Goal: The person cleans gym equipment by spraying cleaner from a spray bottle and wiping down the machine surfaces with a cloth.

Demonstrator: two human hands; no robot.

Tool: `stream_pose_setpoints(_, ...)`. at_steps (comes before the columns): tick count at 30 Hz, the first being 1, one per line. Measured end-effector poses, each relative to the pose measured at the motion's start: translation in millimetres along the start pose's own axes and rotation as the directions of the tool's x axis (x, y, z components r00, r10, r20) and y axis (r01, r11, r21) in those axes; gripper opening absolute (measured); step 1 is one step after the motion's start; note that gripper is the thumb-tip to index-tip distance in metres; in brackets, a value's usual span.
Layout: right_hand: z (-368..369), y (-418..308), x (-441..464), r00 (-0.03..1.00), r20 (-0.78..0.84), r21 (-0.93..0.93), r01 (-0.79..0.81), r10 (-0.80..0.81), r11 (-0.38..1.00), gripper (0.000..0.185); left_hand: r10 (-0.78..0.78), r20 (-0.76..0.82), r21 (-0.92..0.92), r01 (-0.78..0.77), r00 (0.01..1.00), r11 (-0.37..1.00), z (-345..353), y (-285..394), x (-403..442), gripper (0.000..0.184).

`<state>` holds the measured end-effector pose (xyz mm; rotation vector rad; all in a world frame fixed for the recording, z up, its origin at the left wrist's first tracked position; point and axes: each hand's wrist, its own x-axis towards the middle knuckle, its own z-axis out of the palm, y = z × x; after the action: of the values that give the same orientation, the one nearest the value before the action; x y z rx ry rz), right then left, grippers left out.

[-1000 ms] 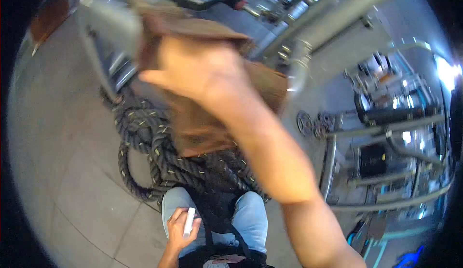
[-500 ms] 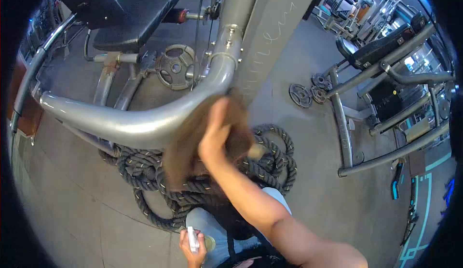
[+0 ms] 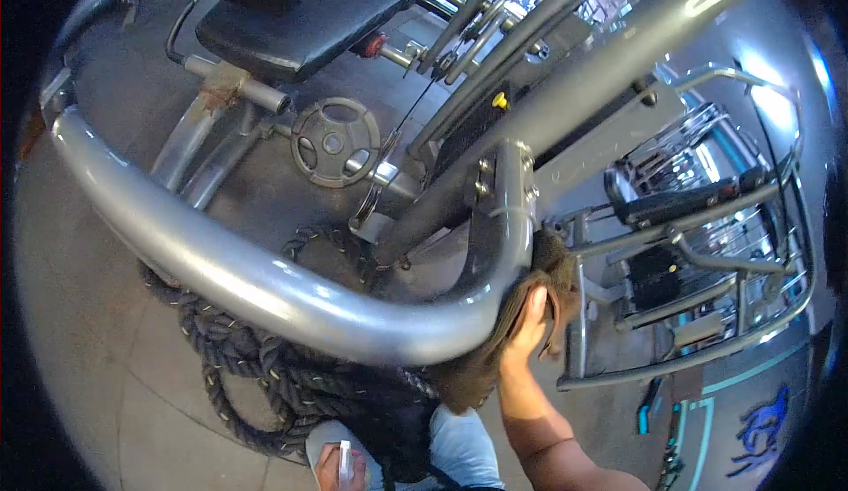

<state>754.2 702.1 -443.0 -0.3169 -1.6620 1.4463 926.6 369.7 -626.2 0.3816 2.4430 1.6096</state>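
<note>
Holding a brown cloth (image 3: 473, 378) against the silver tube (image 3: 265, 288) at its R bend, the R hand (image 3: 527, 328) has its thumb up and other fingers mostly hidden, so grip tightness can't be told. Tube's long axis starts far L, sweeps near, then turns sharply far at the bend, up to a bolted joint (image 3: 508, 182); nearly all its length lies L of the R hand, clearly the nearer of the 2. Cloth sits btwn palm & metal, w/ 1 part below the bend and another bunched on the far side. L hand (image 3: 327, 471) is low by the legs (image 3: 464, 447), well apart from the tube, closed narrow around a small white object (image 3: 345, 462), ID unclear. Coiled black rope (image 3: 234, 356) lies on the floor (image 3: 115, 314) under the tube; weight plate (image 3: 307, 127) & black seat pad (image 3: 305, 18) are farther off, on the L.
</note>
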Motion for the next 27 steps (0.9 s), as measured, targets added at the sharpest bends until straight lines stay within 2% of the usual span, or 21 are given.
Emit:
stream_pose_setpoints(1, -25.4, 8.4, 18.0, 0.998, -0.047, -0.127, -0.051, 0.045, 0.991, 0.051, 0.153, -0.067, 0.020, -0.152, 0.986, 0.988, -2.2, 3.9, 9.5, 0.026)
stream_pose_setpoints(2, 2.9, -31.1, 32.9, 0.985, 0.126, -0.242, -0.085, 0.118, 0.966, 0.050, 0.301, -0.131, 0.055, -0.296, 0.945, 0.953, -7.5, 7.2, 18.6, 0.026)
stream_pose_setpoints(3, 31.2, -70.7, 47.7, 0.937, 0.294, -0.359, -0.073, 0.187, 0.931, 0.048, 0.270, 0.013, 0.100, -0.269, 0.963, 0.958, -16.0, 9.2, 26.6, 0.029)
stream_pose_setpoints(4, 44.6, -92.1, 67.6, 0.873, 0.427, -0.541, 0.037, 0.236, 0.840, 0.047, 0.218, -0.042, 0.046, -0.216, 0.975, 0.975, -22.0, 17.2, 32.3, 0.029)
stream_pose_setpoints(5, 60.6, -108.2, 87.9, 0.784, 0.549, -0.697, 0.238, 0.290, 0.677, 0.047, 0.160, -0.090, -0.011, -0.162, 0.983, 0.987, -27.3, 27.2, 36.1, 0.029)
stream_pose_setpoints(6, 80.3, -119.9, 105.0, 0.677, 0.644, -0.744, 0.448, 0.356, 0.495, 0.047, 0.100, -0.135, -0.069, -0.110, 0.986, 0.992, -30.9, 34.1, 40.1, 0.028)
stream_pose_setpoints(8, 129.1, -136.7, 131.3, 0.473, 0.751, -0.622, 0.741, 0.461, 0.253, 0.048, 0.080, -0.067, -0.128, -0.088, 0.995, 0.988, -35.5, 34.4, 48.2, 0.026)
stream_pose_setpoints(10, 154.7, -116.0, 155.7, 0.239, 0.803, -0.476, 0.808, 0.546, 0.347, 0.060, 0.035, -0.033, -0.160, -0.039, 0.999, 0.986, -42.0, 45.0, 63.2, 0.021)
stream_pose_setpoints(12, 194.0, -101.9, 181.6, 0.250, 0.373, -0.364, 0.925, 0.893, -0.106, 0.072, -0.042, -0.021, -0.167, 0.038, 0.999, 0.985, -51.9, 65.2, 79.6, 0.016)
stream_pose_setpoints(13, 199.2, -89.5, 192.0, 0.203, 0.455, -0.308, 0.949, 0.867, -0.060, 0.074, -0.347, -0.001, -0.486, 0.303, 0.938, 0.820, -26.7, 52.3, 66.1, 0.022)
stream_pose_setpoints(14, 198.1, -74.2, 200.7, 0.150, 0.528, -0.247, 0.969, 0.836, -0.018, 0.076, -0.269, -0.019, -0.402, 0.239, 0.963, 0.884, -29.6, 55.0, 67.3, 0.023)
stream_pose_setpoints(15, 200.4, -61.8, 204.1, 0.144, 0.477, -0.217, 0.975, 0.867, -0.043, 0.074, -0.183, -0.036, -0.313, 0.162, 0.983, 0.936, -37.1, 59.9, 75.9, 0.024)
stream_pose_setpoints(16, 210.8, -68.0, 196.2, 0.201, 0.323, -0.358, 0.931, 0.925, -0.077, 0.071, -0.091, -0.043, -0.221, 0.079, 0.995, 0.972, -44.7, 67.0, 81.5, 0.025)
stream_pose_setpoints(17, 206.4, -80.2, 187.9, 0.204, 0.375, -0.340, 0.938, 0.904, -0.070, 0.068, -0.155, -0.018, -0.283, 0.144, 0.988, 0.948, -50.1, 76.8, 83.5, 0.020)
stream_pose_setpoints(20, 171.8, -99.4, 162.1, 0.216, 0.591, -0.304, 0.952, 0.777, -0.034, 0.056, 0.262, -0.183, 0.061, -0.255, 0.948, 0.965, -45.7, 62.2, 76.7, 0.025)
stream_pose_setpoints(22, 167.5, -104.5, 154.6, 0.195, 0.835, -0.286, 0.953, 0.514, 0.102, 0.064, 0.228, -0.180, 0.126, -0.207, 0.957, 0.970, -40.3, 57.4, 70.6, 0.029)
stream_pose_setpoints(23, 175.4, -106.5, 161.7, 0.347, 0.552, -0.471, 0.880, 0.758, -0.061, 0.066, 0.215, -0.186, 0.136, -0.191, 0.959, 0.972, -34.6, 56.1, 67.5, 0.030)
stream_pose_setpoints(24, 170.2, -91.7, 172.5, 0.442, 0.568, -0.542, 0.836, 0.695, -0.088, 0.066, 0.204, -0.182, 0.148, -0.178, 0.962, 0.973, -32.7, 55.6, 64.3, 0.030)
stream_pose_setpoints(25, 170.8, -79.8, 185.1, 0.445, 0.592, -0.561, 0.826, 0.671, -0.054, 0.065, 0.126, -0.155, 0.159, -0.101, 0.980, 0.982, -44.2, 64.0, 65.8, 0.032)
stream_pose_setpoints(26, 173.0, -72.2, 195.1, 0.454, 0.614, -0.580, 0.814, 0.646, -0.021, 0.064, 0.145, -0.152, 0.152, -0.121, 0.978, 0.981, -42.0, 59.7, 60.3, 0.032)
stream_pose_setpoints(27, 176.8, -73.8, 199.0, 0.413, 0.608, -0.573, 0.820, 0.678, 0.015, 0.063, 0.166, -0.162, 0.146, -0.143, 0.973, 0.979, -36.7, 50.9, 56.9, 0.033)
